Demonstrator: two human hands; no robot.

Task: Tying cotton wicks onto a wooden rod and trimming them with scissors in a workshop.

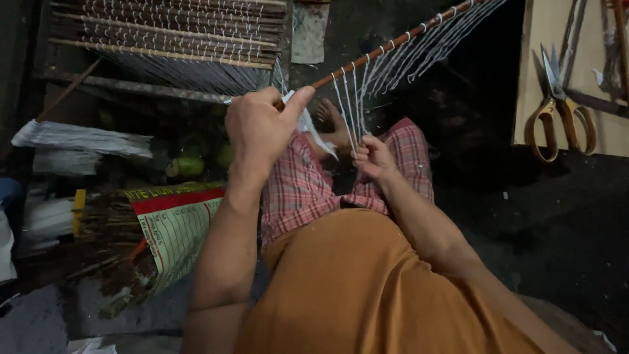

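Two hands working at one slim wooden rod (393,44), its long axis running from 7 toward 1 o'clock. Left hand (262,128) closing fully round the rod's near end, pinning white cloth (313,131). Right hand (372,157), at 4 o'clock, pinching thin white cotton strings (347,105), probably knotting. Yellow-handled scissors (557,105) lying well apart at 3 o'clock.

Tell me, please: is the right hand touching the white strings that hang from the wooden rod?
Touching. The head view shows the right hand pinching the white strings under the wooden rod.
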